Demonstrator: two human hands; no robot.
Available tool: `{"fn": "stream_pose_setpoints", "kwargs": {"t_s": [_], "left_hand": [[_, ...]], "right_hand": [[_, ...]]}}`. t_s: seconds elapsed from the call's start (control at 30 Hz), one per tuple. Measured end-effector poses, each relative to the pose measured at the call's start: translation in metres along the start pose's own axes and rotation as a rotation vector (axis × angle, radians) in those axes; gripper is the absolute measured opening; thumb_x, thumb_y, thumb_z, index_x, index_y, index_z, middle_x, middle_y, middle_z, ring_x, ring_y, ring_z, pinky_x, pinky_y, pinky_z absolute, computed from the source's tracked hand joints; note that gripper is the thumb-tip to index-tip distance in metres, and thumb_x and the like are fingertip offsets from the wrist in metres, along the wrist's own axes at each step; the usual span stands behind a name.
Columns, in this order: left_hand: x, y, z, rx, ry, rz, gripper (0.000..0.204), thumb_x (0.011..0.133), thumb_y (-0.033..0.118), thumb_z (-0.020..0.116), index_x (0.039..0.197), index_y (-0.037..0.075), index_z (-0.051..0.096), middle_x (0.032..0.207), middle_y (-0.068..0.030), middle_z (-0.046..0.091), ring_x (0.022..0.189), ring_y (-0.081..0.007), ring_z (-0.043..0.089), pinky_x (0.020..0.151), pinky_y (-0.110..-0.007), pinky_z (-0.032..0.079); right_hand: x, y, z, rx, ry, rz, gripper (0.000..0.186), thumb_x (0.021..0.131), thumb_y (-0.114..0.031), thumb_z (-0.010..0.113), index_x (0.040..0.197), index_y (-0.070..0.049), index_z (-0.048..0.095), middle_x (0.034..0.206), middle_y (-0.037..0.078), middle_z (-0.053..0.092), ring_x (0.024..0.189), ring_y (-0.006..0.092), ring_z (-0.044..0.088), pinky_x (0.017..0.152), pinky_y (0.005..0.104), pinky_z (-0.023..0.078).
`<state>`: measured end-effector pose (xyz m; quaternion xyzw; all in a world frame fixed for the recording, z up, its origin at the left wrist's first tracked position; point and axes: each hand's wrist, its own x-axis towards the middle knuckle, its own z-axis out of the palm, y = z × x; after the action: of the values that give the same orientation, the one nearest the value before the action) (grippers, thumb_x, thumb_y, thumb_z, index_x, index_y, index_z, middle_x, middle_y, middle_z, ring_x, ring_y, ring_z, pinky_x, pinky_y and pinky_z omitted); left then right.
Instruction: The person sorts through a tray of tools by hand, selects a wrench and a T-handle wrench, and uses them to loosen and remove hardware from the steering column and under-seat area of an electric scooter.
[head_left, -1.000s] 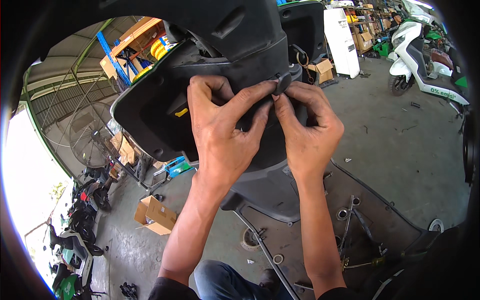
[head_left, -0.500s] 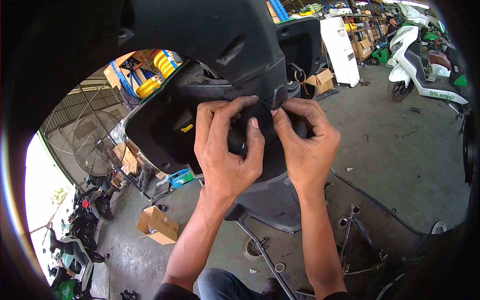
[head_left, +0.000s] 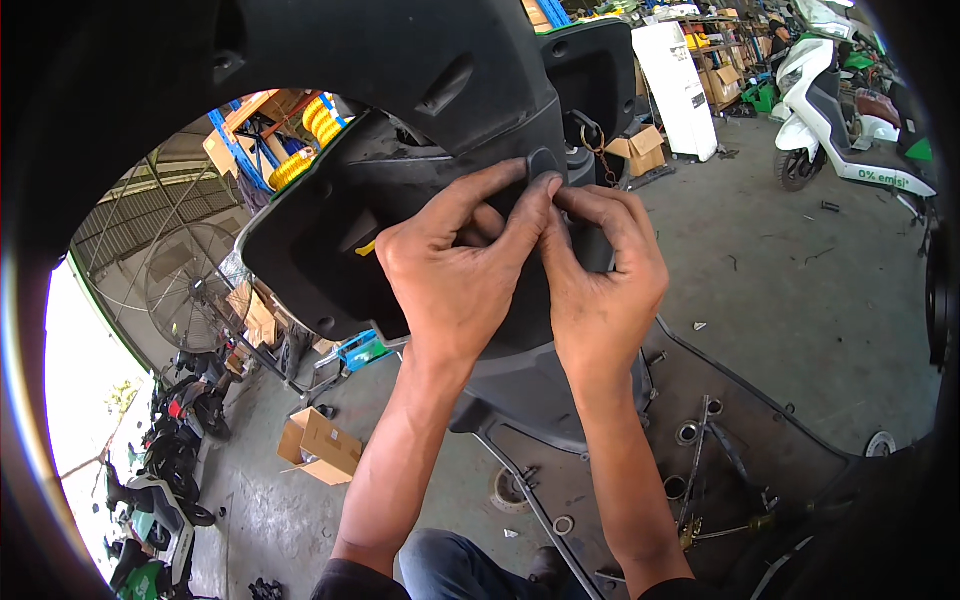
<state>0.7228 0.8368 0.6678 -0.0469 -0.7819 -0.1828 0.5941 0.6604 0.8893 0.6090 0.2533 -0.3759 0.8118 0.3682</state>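
A small rounded black plastic flap (head_left: pixel 541 162) stands out from the black front panel (head_left: pixel 500 90) of a scooter, in the upper middle. My left hand (head_left: pixel 455 250) pinches it, the index finger on its left side and the thumb on its near face. From the right, my right hand (head_left: pixel 605 270) has thumb and index finger pressed together at the flap's lower edge, tight against the left thumb. The exact grip of the right fingertips is partly hidden. Behind my left hand, a storage recess (head_left: pixel 300 240) in the panel holds a yellow tab (head_left: pixel 366 248).
Below my hands lies the scooter's dark footboard (head_left: pixel 740 430), with loose metal parts and tools at its right. An opened cardboard box (head_left: pixel 318 445) sits on the floor at left, near a large fan (head_left: pixel 195 288). A white scooter (head_left: pixel 825 130) is parked far right.
My left hand has moved up and right, its spread fingers closing on the flap. My right hand stays at the flap, its fingertips slightly higher. The view has shifted a little.
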Motion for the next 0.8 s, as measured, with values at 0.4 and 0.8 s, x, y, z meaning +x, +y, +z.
{"fn": "stream_pose_setpoints", "kwargs": {"t_s": [0.4, 0.8], "left_hand": [[0.001, 0.004, 0.001, -0.097, 0.02, -0.052, 0.015, 0.083, 0.007, 0.08, 0.094, -0.003, 0.077, 0.052, 0.0067, 0.048, 0.05, 0.0021, 0.035, 0.045, -0.019, 0.024], [-0.001, 0.004, 0.002, -0.089, 0.031, -0.064, 0.014, 0.084, 0.007, 0.079, 0.094, -0.003, 0.077, 0.053, 0.0068, 0.049, 0.05, 0.002, 0.036, 0.046, -0.019, 0.025]], "right_hand": [[0.0, -0.023, 0.002, -0.025, -0.005, 0.331, 0.016, 0.078, -0.006, 0.08, 0.091, 0.0, 0.072, 0.085, 0.008, 0.07, 0.085, 0.0245, 0.059, 0.074, 0.036, 0.049], [0.006, -0.028, -0.002, 0.011, -0.024, 0.354, 0.014, 0.081, -0.008, 0.078, 0.089, 0.002, 0.073, 0.084, 0.009, 0.07, 0.081, 0.0258, 0.061, 0.071, 0.037, 0.049]]}}
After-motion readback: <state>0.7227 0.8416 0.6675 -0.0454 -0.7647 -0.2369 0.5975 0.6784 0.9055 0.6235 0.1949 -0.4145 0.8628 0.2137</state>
